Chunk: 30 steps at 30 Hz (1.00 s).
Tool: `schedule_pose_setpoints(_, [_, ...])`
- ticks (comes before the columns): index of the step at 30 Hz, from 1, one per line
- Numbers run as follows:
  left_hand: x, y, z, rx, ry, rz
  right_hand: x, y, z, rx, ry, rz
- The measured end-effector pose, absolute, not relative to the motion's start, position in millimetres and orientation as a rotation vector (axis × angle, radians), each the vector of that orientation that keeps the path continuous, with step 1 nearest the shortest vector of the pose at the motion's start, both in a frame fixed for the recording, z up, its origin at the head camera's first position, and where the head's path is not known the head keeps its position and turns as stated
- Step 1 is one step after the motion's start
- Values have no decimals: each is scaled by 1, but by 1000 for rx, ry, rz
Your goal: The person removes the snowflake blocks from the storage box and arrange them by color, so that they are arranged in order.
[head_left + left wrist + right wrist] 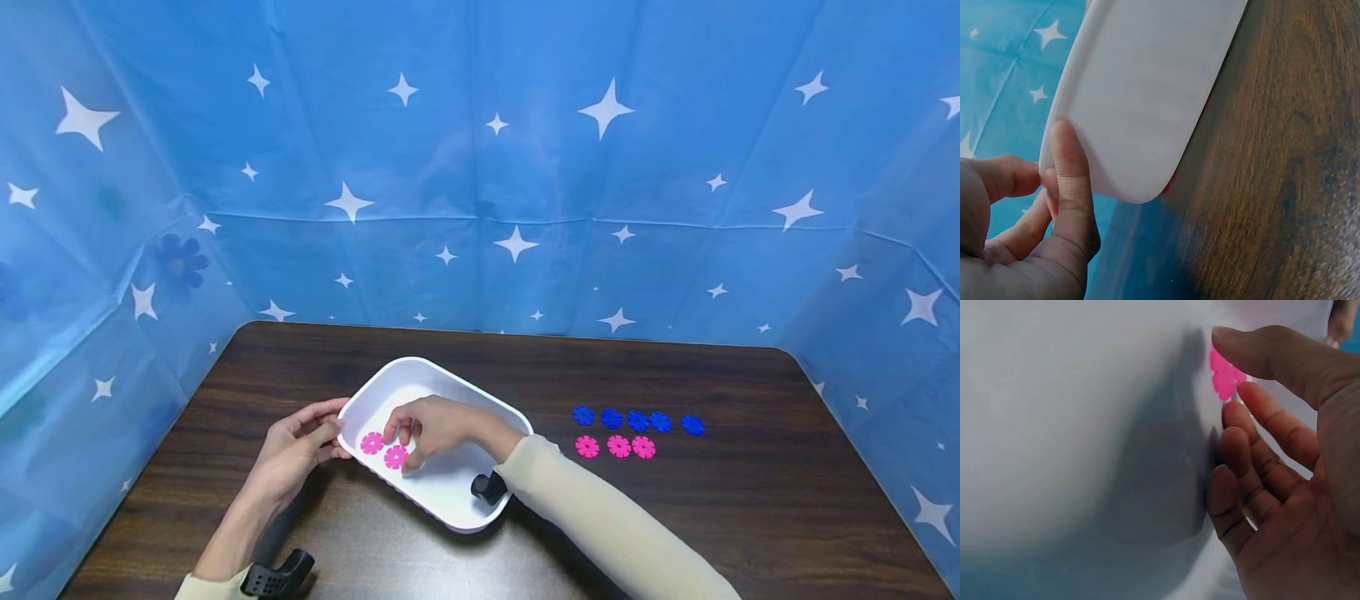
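Note:
A white plastic tray [450, 500] stands on the table with two pink flower-shaped discs in it. My left hand [296, 450] grips the tray's left end at the rim. In the left wrist view the left thumb [1071, 156] lies against the outer wall, other fingers behind the edge. Reaching into the tray, my right hand [435, 429] has thumb and forefinger apart on either side of the nearer pink disc [395, 457]. The other pink disc [372, 442] lies just left of it. In the right wrist view part of a pink disc [1225, 375] shows between thumb and forefinger.
Right of the tray, several blue flower-shaped discs [637, 421] lie in a row on the dark wooden table [750, 500]. Three pink discs [618, 447] form a row in front of them. Blue star-patterned cloth [525, 167] hangs behind and at both sides.

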State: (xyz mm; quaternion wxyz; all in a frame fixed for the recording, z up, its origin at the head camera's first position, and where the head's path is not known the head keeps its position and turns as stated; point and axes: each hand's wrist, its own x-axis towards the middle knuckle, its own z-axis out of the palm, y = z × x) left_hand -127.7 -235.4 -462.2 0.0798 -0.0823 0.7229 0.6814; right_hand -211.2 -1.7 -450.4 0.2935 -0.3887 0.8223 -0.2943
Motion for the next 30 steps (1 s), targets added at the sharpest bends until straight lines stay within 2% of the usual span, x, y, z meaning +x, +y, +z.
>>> schedule_pose_setpoints(30, [-129,-236,-461,-253,2146,2045,-213,-1,-451,-1141,2212,-803])
